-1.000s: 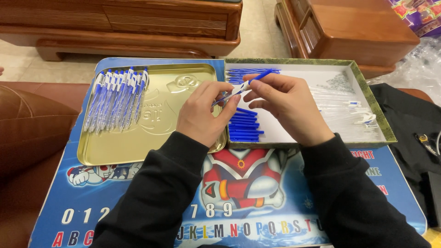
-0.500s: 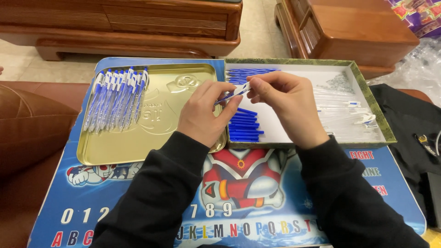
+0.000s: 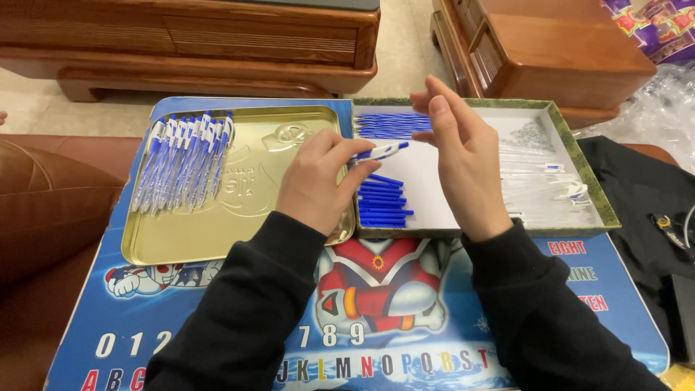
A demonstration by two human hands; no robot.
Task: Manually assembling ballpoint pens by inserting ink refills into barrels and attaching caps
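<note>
One blue-and-white plastic pen (image 3: pixel 379 151) sits pinched in the left hand (image 3: pixel 317 181) over the seam between gold metal tray (image 3: pixel 239 224) and white cardboard box (image 3: pixel 434 190); the right hand (image 3: pixel 463 156) hovers alongside, fingers loosely spread, holding nothing.

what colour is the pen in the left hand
White and blue; the pen in the left hand shows best in the head view.

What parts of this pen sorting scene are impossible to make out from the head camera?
- Pen in left hand: rear end hidden by the fingers.
- Right hand: palm faces away, contents unseen.
- Clear parts in white box: too faint to identify.
- Gold tin: corner covered by left sleeve.
</note>
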